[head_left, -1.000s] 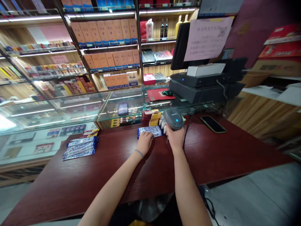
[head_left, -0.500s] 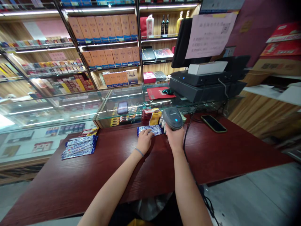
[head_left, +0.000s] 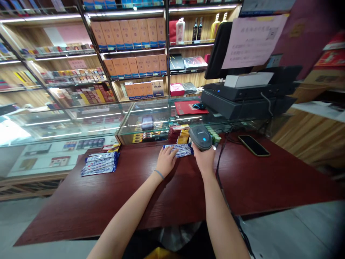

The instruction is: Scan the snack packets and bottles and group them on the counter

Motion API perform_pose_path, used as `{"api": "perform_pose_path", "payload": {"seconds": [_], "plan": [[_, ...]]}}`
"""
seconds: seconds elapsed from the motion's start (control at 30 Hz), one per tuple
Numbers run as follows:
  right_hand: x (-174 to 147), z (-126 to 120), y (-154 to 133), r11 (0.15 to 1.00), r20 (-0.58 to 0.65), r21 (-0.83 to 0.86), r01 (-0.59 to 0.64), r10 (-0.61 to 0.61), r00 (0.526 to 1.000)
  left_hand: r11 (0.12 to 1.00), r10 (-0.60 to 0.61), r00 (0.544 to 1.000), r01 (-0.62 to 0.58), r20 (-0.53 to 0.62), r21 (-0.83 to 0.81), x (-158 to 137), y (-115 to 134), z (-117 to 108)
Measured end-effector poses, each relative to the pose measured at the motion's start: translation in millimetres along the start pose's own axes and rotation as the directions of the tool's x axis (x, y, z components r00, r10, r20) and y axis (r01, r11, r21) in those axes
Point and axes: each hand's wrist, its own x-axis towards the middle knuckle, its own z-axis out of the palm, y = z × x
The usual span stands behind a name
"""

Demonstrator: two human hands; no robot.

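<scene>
Your left hand [head_left: 165,160] has slid slightly toward the left end of the blue-and-white packets [head_left: 184,150] near the worktop's [head_left: 67,205] back edge, fingers loosely spread on top, not gripping. That seems to bare more wrapper beside the scanner [head_left: 200,136], which your right hand [head_left: 205,158] grasps near the packets' right end.

To my right, a black smartphone [head_left: 254,145] with a pale edge lies flat on a glossy red-brown wooden table [head_left: 250,183]. Ahead of me, a black, blue-lit computer mouse [head_left: 198,106] rests on a flat red mat [head_left: 184,108], left of a black monitor [head_left: 217,54] bearing a pale pink printed sheet [head_left: 253,43]. Beyond, wood-backed shelves [head_left: 185,77] hold rows of orange-and-blue upright boxes [head_left: 126,34] and two slim dark bottles [head_left: 199,31].
</scene>
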Motion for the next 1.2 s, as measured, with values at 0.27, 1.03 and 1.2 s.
{"api": "perform_pose_path", "payload": {"seconds": [0.27,1.03,1.2], "plan": [[-19,21,-18,0.997,0.128,0.064,0.034,-0.042,0.991,0.987,-0.158,0.983,0.155,-0.096,-0.033,-43,-50,-65],[-114,81,-64,0.956,0.652,0.070,0.285,-0.261,0.712,0.726,-0.340,0.910,0.414,-0.236,0.549,-214,-182,-211],[-121,84,-61,0.921,0.654,0.052,0.385,-0.323,0.684,0.728,-0.357,0.901,0.434,-0.247,0.531,-215,-187,-206]]}}
